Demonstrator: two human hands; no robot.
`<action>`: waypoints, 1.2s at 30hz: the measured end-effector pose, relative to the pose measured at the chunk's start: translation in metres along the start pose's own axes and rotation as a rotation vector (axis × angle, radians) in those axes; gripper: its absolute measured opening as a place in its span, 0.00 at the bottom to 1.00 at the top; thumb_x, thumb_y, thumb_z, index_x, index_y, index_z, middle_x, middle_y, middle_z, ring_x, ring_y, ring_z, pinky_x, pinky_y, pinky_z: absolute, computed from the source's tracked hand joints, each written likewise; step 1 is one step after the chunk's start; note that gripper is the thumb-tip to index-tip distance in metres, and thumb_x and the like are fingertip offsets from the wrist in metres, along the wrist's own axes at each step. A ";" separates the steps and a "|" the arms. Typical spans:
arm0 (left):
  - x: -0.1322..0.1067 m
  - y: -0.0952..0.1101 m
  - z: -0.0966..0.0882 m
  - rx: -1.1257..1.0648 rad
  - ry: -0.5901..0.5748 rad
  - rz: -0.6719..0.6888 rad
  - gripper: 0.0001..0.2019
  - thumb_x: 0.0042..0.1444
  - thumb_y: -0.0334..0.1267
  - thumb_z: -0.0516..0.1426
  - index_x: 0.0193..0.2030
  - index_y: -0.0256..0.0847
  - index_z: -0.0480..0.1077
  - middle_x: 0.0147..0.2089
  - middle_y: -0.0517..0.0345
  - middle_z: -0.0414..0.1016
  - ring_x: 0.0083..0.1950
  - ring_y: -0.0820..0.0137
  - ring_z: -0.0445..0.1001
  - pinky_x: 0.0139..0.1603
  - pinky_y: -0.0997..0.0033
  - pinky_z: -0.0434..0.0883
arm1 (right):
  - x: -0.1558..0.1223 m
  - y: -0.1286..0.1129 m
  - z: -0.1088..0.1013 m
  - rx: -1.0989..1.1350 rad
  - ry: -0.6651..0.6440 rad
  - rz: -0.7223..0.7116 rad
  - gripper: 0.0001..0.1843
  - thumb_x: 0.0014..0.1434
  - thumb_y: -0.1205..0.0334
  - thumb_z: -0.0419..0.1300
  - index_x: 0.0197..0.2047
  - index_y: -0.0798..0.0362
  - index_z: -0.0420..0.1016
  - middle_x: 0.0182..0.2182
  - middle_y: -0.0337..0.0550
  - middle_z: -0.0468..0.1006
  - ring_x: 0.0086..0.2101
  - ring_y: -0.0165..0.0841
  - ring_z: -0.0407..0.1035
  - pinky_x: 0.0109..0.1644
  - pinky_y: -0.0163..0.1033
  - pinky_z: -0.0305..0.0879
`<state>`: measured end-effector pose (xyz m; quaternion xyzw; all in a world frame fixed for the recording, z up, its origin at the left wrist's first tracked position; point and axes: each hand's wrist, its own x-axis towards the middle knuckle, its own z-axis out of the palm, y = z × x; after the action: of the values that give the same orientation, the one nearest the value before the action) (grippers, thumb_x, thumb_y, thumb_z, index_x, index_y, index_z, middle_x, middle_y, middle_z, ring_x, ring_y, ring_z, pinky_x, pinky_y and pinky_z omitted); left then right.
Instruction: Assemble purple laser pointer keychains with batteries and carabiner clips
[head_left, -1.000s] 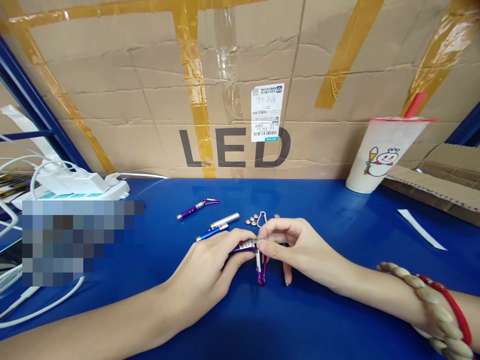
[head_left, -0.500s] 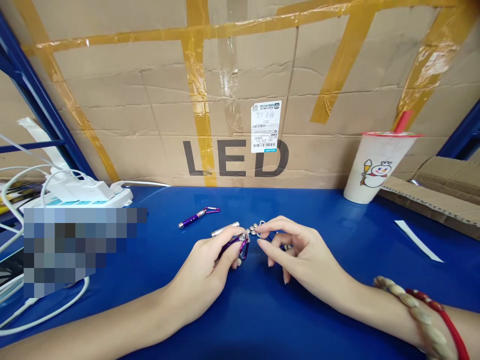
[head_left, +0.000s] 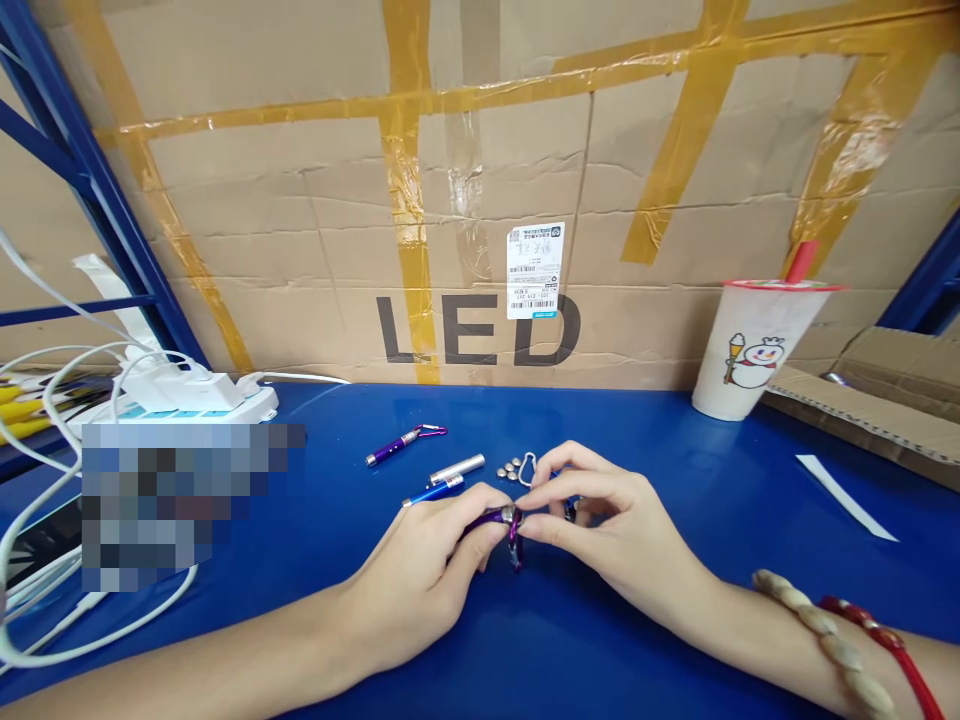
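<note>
My left hand [head_left: 431, 570] is closed around a purple keychain penlight [head_left: 489, 519], whose body is partly hidden by my fingers. From its metal end dangles a purple carabiner clip [head_left: 515, 552]. The thumb and index finger of my right hand [head_left: 626, 510] pinch at that end. Beyond my left hand lie a blue penlight [head_left: 436, 490] and a silver tube [head_left: 459, 469]. Several button cells [head_left: 511, 470] and a silver clip [head_left: 527, 467] lie close to my right fingertips. Another purple penlight with a clip [head_left: 391, 449] rests farther back.
A lidded drink cup [head_left: 754, 350] with a red straw stands at the back right, near a white strip [head_left: 846, 498]. White cables and a power strip [head_left: 180, 400] crowd the left side. A large taped cardboard box [head_left: 322, 240] backs the blue table [head_left: 585, 640].
My hands have come together, and my right fingertips now meet the penlight's end. The blue penlight shows more behind my left hand. The camera view has shifted slightly.
</note>
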<state>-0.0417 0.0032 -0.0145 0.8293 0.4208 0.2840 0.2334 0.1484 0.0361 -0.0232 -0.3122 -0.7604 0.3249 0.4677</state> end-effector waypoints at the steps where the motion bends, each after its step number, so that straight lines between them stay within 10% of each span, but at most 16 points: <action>1: 0.000 0.000 0.000 -0.005 -0.007 0.006 0.11 0.65 0.37 0.43 0.38 0.41 0.64 0.28 0.64 0.69 0.30 0.75 0.67 0.33 0.77 0.62 | 0.000 0.001 0.000 0.016 0.008 0.007 0.10 0.50 0.52 0.68 0.29 0.50 0.81 0.32 0.41 0.69 0.24 0.23 0.62 0.22 0.28 0.57; 36: -0.005 -0.013 0.008 0.254 0.112 0.328 0.08 0.62 0.28 0.45 0.35 0.39 0.64 0.30 0.58 0.70 0.29 0.73 0.66 0.30 0.75 0.63 | -0.004 0.001 0.003 0.288 -0.210 0.209 0.16 0.46 0.56 0.71 0.21 0.58 0.73 0.24 0.39 0.69 0.24 0.24 0.62 0.27 0.28 0.57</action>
<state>-0.0465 0.0047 -0.0299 0.8923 0.3250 0.3086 0.0538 0.1470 0.0332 -0.0269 -0.2837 -0.7143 0.5076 0.3894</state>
